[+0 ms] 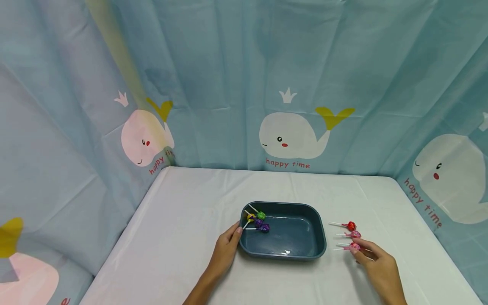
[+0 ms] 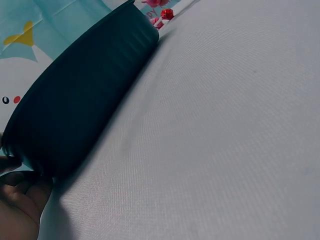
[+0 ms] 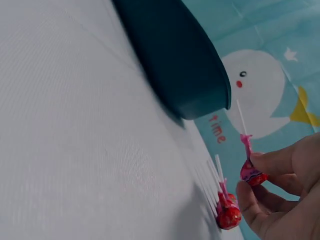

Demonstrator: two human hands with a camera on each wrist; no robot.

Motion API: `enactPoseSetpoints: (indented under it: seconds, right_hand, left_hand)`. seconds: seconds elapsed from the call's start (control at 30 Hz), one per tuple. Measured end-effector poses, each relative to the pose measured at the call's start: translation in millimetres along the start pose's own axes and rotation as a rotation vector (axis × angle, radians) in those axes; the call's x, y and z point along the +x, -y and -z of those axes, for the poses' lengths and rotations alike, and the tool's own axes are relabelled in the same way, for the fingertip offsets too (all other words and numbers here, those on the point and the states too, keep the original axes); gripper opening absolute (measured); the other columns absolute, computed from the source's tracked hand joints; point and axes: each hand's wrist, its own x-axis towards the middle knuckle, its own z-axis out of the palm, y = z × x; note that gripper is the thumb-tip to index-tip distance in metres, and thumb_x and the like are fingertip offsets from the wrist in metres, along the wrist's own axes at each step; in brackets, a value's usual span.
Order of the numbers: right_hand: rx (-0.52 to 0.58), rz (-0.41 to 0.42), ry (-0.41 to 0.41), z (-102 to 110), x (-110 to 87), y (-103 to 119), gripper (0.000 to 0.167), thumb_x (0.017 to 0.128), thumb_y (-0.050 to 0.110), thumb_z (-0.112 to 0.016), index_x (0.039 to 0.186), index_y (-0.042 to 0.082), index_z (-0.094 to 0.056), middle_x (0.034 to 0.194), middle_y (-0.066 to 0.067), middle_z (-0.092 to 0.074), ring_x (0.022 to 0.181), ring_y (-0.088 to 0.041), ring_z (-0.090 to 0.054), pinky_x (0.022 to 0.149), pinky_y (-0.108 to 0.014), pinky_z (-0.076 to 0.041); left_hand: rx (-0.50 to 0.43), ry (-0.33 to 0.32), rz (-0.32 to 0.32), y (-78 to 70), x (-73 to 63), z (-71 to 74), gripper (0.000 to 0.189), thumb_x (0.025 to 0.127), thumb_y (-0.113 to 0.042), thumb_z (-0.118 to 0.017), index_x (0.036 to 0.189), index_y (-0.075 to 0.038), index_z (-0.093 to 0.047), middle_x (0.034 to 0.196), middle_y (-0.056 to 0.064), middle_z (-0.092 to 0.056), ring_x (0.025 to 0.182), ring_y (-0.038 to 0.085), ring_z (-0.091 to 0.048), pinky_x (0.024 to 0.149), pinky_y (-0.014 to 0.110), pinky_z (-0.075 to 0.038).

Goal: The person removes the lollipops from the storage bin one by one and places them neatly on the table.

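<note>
1. Head view: the blue tray (image 1: 293, 235) sits on the white table (image 1: 171, 237), and the left hand (image 1: 224, 250) grips its left end. I think that helps stop the tray from sliding.
2. The right hand (image 1: 380, 269) pinches a pink lollipop (image 3: 253, 173) by its round candy end, with the thumb and fingertips, just past the tray's right side. The candy end is fatter than the thin stick, so it is probably easier to hold.
3. Inside the tray, a green lollipop (image 1: 261, 215), a yellow lollipop (image 1: 250, 217) and purple lollipops (image 1: 264, 228) lie close together at the left end. Their sticks point left (some reach the rim).
4. A red lollipop (image 1: 351, 226) and another pink one (image 1: 356, 234) lie on the table near the right hand. Their sticks point at the tray, so the candy ends may be easier to reach.
5. Two sticks show by the pinch, so one more lollipop may be under there, but it is hard to tell.
6. In the left wrist view, the tray's dark wall hides all the candy inside, and the left hand is cut off at the corner. The right wrist view shows just the tray's outside too.
</note>
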Motion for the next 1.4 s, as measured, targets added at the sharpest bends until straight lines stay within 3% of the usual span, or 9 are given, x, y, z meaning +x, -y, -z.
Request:
enactPoseSetpoints:
  seconds: [0.17, 0.37, 0.63, 1.07, 1.4]
  right_hand:
    - [0.001, -0.030, -0.007, 5, 5.3, -7, 0.044, 0.099, 0.021, -0.078, 0.138, 0.002, -0.069, 0.136, -0.026, -0.068, 0.083, -0.006, -0.071, 0.066, -0.020, -0.059]
    - [-0.050, -0.056, 0.002, 10, 10.6, -16, 0.047, 0.097, 0.024, -0.080, 0.137, 0.001, -0.069, 0.127, -0.026, -0.072, 0.095, -0.026, -0.074, 0.062, -0.023, -0.054]
    - [-0.054, -0.086, 0.031, 14, 14.8, -23, 0.048, 0.096, 0.022, -0.082, 0.135, -0.001, -0.068, 0.123, -0.026, -0.073, 0.089, -0.022, -0.072, 0.064, -0.026, -0.047]
    - [-0.061, -0.079, 0.051, 18, 20.9, -30, 0.051, 0.093, 0.021, -0.085, 0.132, -0.007, -0.068, 0.107, -0.023, -0.078, 0.077, -0.015, -0.070, 0.059, -0.026, -0.051]
    - [-0.095, -0.089, 0.048, 15, 23.1, -34, 0.045, 0.092, 0.017, -0.084, 0.129, -0.006, -0.070, 0.104, -0.020, -0.077, 0.083, -0.018, -0.069, 0.059, -0.022, -0.051]
  left_hand:
    - [0.008, 0.003, -0.023, 0.4, -0.3, 0.4, 0.049, 0.115, -0.029, -0.048, 0.155, 0.000, -0.052, 0.158, 0.015, -0.054, 0.152, 0.032, -0.044, 0.124, 0.052, -0.035]
    - [0.013, -0.001, -0.016, 0.4, -0.3, 0.6, 0.049, 0.115, -0.029, -0.049, 0.155, -0.001, -0.052, 0.158, 0.013, -0.054, 0.152, 0.031, -0.044, 0.125, 0.051, -0.035]
    - [0.013, -0.005, -0.026, 0.9, -0.7, 0.7, 0.050, 0.115, -0.031, -0.049, 0.155, -0.001, -0.053, 0.158, 0.014, -0.054, 0.152, 0.032, -0.044, 0.125, 0.052, -0.034]
    - [-0.012, -0.001, -0.036, -0.5, -1.0, 0.8, 0.050, 0.114, -0.031, -0.050, 0.154, -0.001, -0.053, 0.157, 0.015, -0.055, 0.152, 0.032, -0.044, 0.125, 0.052, -0.034]
    - [-0.015, 0.012, -0.036, -0.7, -1.0, 1.0, 0.051, 0.115, -0.032, -0.049, 0.155, 0.000, -0.052, 0.159, 0.016, -0.053, 0.153, 0.033, -0.043, 0.124, 0.051, -0.034]
